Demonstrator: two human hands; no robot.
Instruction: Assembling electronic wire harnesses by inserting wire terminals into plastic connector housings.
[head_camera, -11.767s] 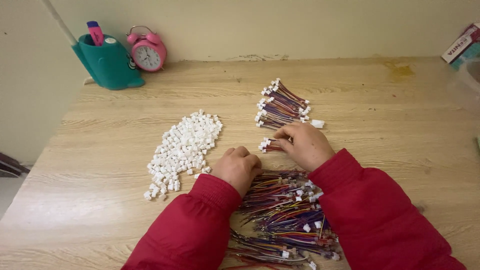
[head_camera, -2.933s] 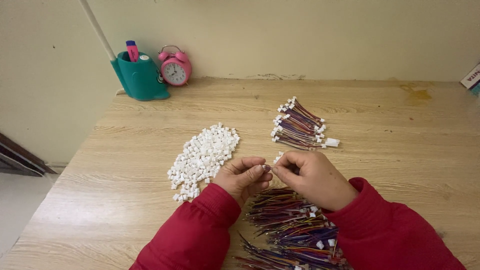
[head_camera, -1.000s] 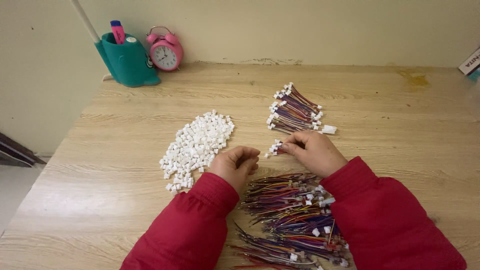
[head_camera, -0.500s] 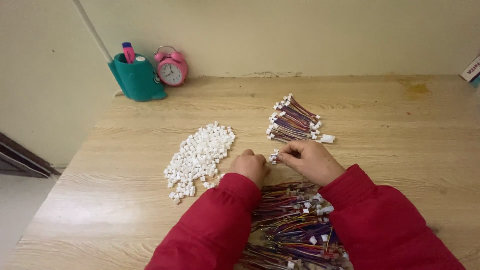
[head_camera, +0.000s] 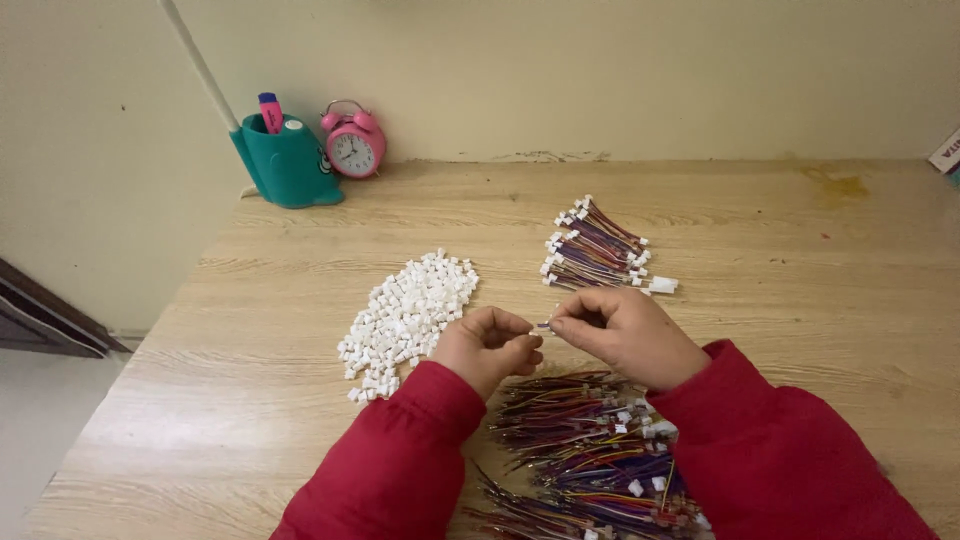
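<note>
My left hand (head_camera: 490, 343) and my right hand (head_camera: 625, 335) meet fingertip to fingertip above the wooden table (head_camera: 760, 330), pinching a small wire lead with a white connector (head_camera: 543, 325) between them. Both sleeves are red. A heap of small white plastic connector housings (head_camera: 408, 311) lies just left of my left hand. A tidy bundle of coloured wire leads with white ends (head_camera: 596, 251) lies beyond my hands. A large loose pile of coloured wire leads (head_camera: 585, 450) sits under my forearms near the front edge.
A teal pen holder (head_camera: 286, 162) with a pink marker stands at the back left beside a pink alarm clock (head_camera: 352, 145), against the cream wall. A brownish stain (head_camera: 838, 185) marks the back right. The table's left edge drops to the floor.
My hands have drawn closer together, fingertips now touching around the small connector. The view shifted slightly; the piles have not moved.
</note>
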